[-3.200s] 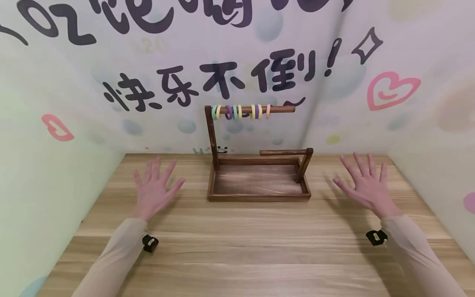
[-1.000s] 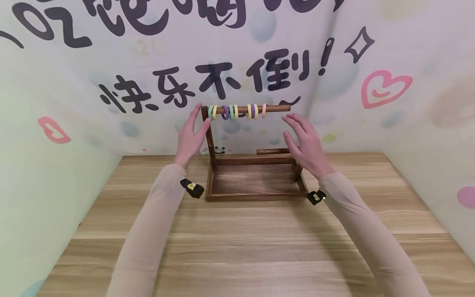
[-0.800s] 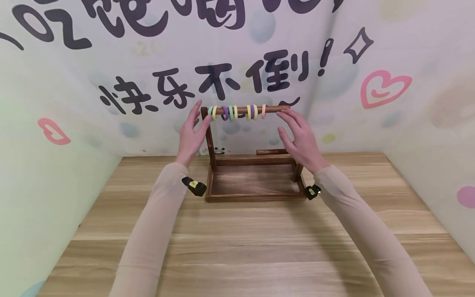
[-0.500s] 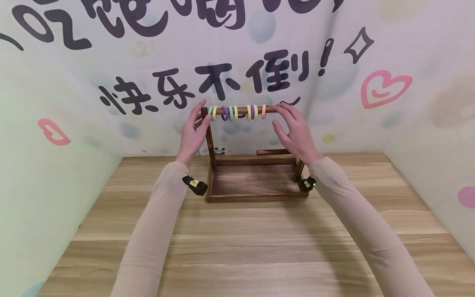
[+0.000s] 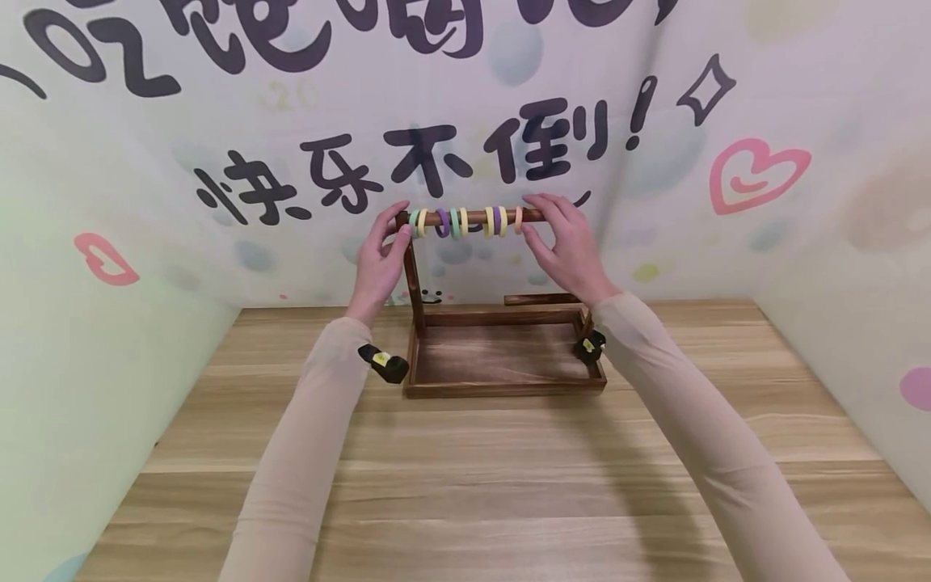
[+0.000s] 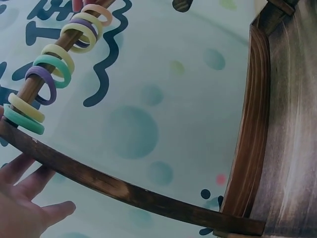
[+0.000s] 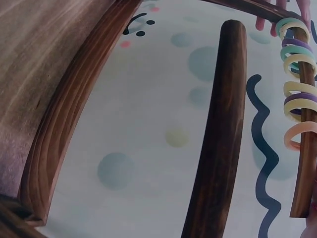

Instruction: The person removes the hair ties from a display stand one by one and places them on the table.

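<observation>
Left grip curled round top of upright post. Right of it, pastel rings strung on bar; tray below, between both grips, on worktop. Peach ring, last on bar, sits just beside right grip, fingers over bar, can't tell whether it's pinching.

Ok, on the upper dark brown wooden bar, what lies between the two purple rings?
Going left to right in the head view, a mint green ring, a pale yellow ring, a bare stretch of the bar, then a second pale yellow ring.
</observation>
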The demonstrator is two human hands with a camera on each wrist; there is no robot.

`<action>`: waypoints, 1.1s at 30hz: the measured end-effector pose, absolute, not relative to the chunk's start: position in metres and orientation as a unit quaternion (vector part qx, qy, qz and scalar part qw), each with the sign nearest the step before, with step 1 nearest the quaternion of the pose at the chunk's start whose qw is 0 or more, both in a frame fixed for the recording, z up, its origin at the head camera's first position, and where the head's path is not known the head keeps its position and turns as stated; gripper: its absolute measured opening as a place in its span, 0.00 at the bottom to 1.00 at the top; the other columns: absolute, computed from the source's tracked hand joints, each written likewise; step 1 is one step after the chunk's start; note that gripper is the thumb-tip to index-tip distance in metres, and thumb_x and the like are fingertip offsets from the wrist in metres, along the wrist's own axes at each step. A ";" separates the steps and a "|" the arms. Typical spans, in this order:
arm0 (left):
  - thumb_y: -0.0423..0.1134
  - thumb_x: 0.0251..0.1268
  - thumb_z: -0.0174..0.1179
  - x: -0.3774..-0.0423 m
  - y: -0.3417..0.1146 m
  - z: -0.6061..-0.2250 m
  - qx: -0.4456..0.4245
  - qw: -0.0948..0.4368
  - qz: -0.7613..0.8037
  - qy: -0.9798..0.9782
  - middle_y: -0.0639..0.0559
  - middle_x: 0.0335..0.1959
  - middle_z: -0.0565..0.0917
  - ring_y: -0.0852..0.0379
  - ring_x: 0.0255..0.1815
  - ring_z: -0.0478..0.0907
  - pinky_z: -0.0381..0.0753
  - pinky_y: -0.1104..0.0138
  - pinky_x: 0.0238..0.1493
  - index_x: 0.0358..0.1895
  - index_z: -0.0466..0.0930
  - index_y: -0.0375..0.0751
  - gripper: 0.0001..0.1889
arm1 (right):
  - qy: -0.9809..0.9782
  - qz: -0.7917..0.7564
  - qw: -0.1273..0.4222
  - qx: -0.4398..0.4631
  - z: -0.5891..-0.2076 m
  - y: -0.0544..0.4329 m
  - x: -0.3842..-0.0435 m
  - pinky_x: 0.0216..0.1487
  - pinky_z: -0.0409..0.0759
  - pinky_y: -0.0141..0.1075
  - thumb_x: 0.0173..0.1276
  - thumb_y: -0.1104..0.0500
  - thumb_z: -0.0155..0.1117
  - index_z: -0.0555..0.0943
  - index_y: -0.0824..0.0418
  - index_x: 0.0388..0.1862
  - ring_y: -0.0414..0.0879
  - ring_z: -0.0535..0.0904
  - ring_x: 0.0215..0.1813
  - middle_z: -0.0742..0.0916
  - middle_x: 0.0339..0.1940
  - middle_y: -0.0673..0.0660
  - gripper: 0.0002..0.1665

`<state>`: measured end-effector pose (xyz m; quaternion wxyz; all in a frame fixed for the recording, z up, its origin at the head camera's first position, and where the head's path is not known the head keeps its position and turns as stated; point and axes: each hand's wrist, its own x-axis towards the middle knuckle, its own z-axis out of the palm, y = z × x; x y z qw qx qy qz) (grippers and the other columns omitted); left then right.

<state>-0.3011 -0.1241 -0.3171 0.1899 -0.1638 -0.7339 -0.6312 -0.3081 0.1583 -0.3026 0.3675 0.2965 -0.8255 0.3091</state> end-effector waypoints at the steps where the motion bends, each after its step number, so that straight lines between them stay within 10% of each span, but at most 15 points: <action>1: 0.35 0.74 0.51 -0.298 -0.123 -0.314 -0.165 0.190 -0.630 -0.734 0.42 0.63 0.72 0.43 0.57 0.75 0.73 0.59 0.58 0.66 0.69 0.43 0.20 | -0.826 0.310 0.368 0.294 -0.303 0.158 -0.309 0.63 0.65 0.49 0.70 0.58 0.62 0.76 0.66 0.60 0.57 0.73 0.60 0.80 0.56 0.63 0.22; 26: 0.31 0.76 0.47 -0.282 -0.116 -0.294 -0.145 0.196 -0.637 -0.732 0.35 0.57 0.76 0.51 0.48 0.78 0.76 0.62 0.54 0.60 0.71 0.32 0.15 | -0.846 0.302 0.360 0.252 -0.309 0.145 -0.317 0.66 0.53 0.46 0.69 0.56 0.65 0.77 0.64 0.60 0.53 0.71 0.61 0.82 0.57 0.59 0.23; 33: 0.37 0.77 0.47 -0.305 -0.124 -0.312 -0.137 0.166 -0.655 -0.724 0.36 0.54 0.78 0.40 0.47 0.79 0.79 0.55 0.48 0.63 0.71 0.41 0.16 | -0.839 0.315 0.365 0.254 -0.312 0.145 -0.318 0.66 0.53 0.45 0.68 0.56 0.66 0.76 0.65 0.59 0.53 0.73 0.58 0.82 0.55 0.59 0.23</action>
